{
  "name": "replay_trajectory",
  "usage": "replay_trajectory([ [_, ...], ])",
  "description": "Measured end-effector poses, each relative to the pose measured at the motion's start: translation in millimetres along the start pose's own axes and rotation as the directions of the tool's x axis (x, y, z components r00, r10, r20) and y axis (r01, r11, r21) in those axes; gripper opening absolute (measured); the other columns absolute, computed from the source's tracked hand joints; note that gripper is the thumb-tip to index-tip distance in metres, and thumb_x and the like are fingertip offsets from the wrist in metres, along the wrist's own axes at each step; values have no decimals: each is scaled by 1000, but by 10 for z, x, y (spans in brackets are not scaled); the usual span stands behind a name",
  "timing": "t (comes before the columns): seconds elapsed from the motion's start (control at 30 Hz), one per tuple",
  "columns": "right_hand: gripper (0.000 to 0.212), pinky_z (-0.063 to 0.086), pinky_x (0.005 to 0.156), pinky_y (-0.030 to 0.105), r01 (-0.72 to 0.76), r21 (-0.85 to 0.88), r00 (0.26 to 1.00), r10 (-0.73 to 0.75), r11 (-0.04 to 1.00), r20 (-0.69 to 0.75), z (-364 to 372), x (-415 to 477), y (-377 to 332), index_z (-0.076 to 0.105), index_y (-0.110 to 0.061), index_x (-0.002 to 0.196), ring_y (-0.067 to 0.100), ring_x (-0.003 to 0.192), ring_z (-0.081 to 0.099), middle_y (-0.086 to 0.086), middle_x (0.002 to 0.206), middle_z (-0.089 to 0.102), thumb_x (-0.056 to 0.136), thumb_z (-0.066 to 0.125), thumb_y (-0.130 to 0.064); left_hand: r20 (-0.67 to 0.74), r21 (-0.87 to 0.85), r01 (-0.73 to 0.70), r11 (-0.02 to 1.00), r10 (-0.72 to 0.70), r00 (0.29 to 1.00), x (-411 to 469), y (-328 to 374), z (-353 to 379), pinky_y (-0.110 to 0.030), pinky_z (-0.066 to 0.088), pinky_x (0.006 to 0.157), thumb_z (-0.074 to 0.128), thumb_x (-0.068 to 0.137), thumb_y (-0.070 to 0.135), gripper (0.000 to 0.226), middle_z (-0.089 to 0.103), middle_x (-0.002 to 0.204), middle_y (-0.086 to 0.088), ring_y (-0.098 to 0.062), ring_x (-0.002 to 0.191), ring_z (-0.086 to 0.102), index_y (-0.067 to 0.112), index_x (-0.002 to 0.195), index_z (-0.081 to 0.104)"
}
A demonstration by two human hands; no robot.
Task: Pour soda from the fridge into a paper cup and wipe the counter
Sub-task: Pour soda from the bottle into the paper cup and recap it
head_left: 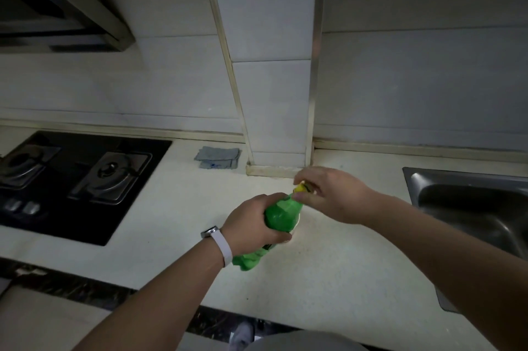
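A green soda bottle (281, 212) with a yellow cap (300, 188) is held tilted above the white counter (328, 265). My left hand (251, 226) grips the bottle's body. My right hand (331, 193) pinches the cap at the bottle's neck. A sliver of a white paper cup (294, 232) shows just behind the bottle; most of it is hidden. A folded grey cloth (218, 157) lies on the counter at the wall, left of the tiled pillar.
A black gas hob (77, 182) with two burners fills the counter's left side. A steel sink (471, 208) is set in at the right. A tiled pillar (274, 110) juts out at the back, and a range hood (57, 8) hangs upper left.
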State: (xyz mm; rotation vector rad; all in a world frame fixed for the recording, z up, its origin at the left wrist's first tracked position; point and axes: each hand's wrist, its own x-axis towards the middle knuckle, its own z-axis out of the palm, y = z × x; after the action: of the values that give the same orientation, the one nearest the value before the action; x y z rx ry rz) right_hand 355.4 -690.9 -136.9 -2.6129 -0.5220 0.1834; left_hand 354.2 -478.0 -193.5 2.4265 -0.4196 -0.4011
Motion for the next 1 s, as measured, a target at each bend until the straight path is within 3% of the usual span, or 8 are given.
replay_trajectory([
  [0.13,31,40,78,15,90,82,995,-93,993,31,-86,-70,12,61,-31,125,4,94,53,-17,109,55,94,63,-30,2,-52,-12,999,12,1000,-26,18,-40,-39,52,94,86,66,47,78,64,119,10,-12,107,60,44,135,49],
  [0.3,27,39,80,25,43,1,999,-43,999,7,-101,-77,-37,59,-28,123,10,92,49,-11,106,51,97,58,-29,-35,-51,-6,999,4,999,-54,86,-20,-39,51,95,85,67,42,78,63,123,10,-14,109,59,40,136,49],
  [0.37,26,40,81,26,10,16,1000,-10,1000,-7,-46,-94,-62,57,-26,123,13,93,50,-8,108,51,97,57,-30,-58,16,1,1000,0,998,-60,101,3,-37,52,90,83,67,47,77,63,120,9,-16,105,60,41,135,48],
  [0.5,24,44,85,30,-81,113,994,90,990,-70,104,-93,-75,58,-23,121,17,98,54,-3,112,53,97,57,-29,-210,315,23,949,46,977,-77,127,76,-31,52,72,72,75,53,71,60,114,8,-20,97,62,42,138,41],
  [0.6,25,45,86,30,-144,203,980,168,969,-109,171,-55,-65,58,-24,121,16,99,54,-4,113,52,97,56,-29,-280,355,37,934,68,958,-100,145,135,-31,52,69,69,78,54,72,60,115,6,-21,99,63,39,142,38],
  [0.83,28,48,83,29,-36,258,987,74,966,-140,196,-19,-109,57,-31,123,10,89,55,-11,104,53,96,57,-38,-240,142,51,989,-16,971,-165,83,82,-26,45,73,77,72,52,77,61,119,7,-17,102,61,40,140,42],
  [1.0,39,50,71,21,-35,504,986,114,863,-126,248,25,-177,50,-36,130,5,80,57,-14,100,55,93,59,-42,-292,-268,56,962,-137,946,-240,-74,-111,-37,54,94,88,64,42,79,67,116,13,-11,107,63,38,134,51],
])
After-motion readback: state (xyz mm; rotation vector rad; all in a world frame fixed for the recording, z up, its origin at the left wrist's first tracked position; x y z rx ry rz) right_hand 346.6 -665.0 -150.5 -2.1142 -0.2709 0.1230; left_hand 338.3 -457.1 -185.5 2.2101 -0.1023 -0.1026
